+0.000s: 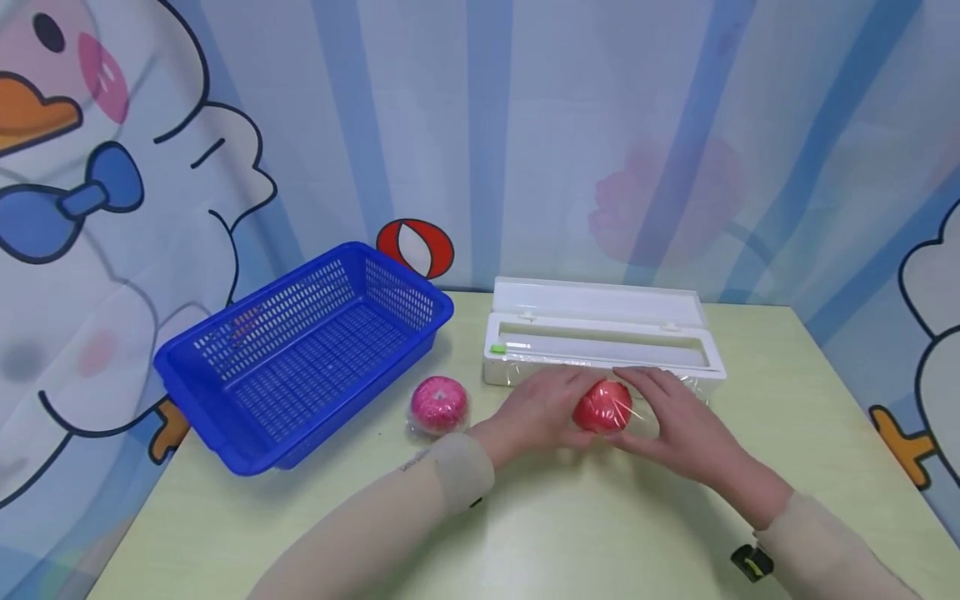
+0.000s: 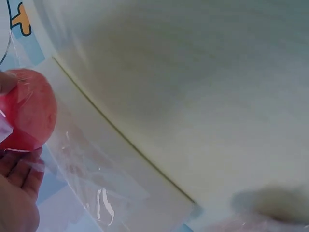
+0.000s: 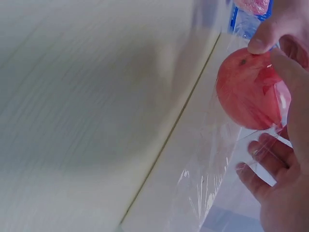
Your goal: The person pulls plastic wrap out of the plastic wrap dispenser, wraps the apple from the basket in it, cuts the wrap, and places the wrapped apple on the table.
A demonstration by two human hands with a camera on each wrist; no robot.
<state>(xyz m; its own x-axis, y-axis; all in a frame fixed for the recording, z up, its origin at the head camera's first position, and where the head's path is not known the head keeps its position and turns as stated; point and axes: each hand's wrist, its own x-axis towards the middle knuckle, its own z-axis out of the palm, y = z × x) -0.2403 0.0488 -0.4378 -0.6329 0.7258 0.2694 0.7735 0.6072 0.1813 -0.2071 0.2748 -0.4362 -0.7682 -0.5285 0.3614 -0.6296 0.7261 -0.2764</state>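
Observation:
A round red fruit [image 1: 602, 407], apple-like with a small dark spot, is partly covered in clear plastic wrap [image 3: 268, 140]. From the left, my left hand [image 1: 542, 410] holds it, thumb tip pressed on its skin in the right wrist view. My right hand [image 1: 678, 425] curves round the other side, thumb at the fruit's lower edge. Wrap stretches between the fruit and the right fingers [image 3: 253, 181], which are spread a little below it. Just behind both hands stands a white cling film dispenser [image 1: 600, 346], lid raised, film hanging over its front.
Left of my left hand, a pink fruit [image 1: 439, 405] in clear wrap sits on the pale table [image 1: 540, 533]. A blue slatted basket [image 1: 300, 367] stands farther left. The dispenser carries a green slider [image 1: 498, 349]. A printed cloth [image 1: 555, 150] hangs behind the table.

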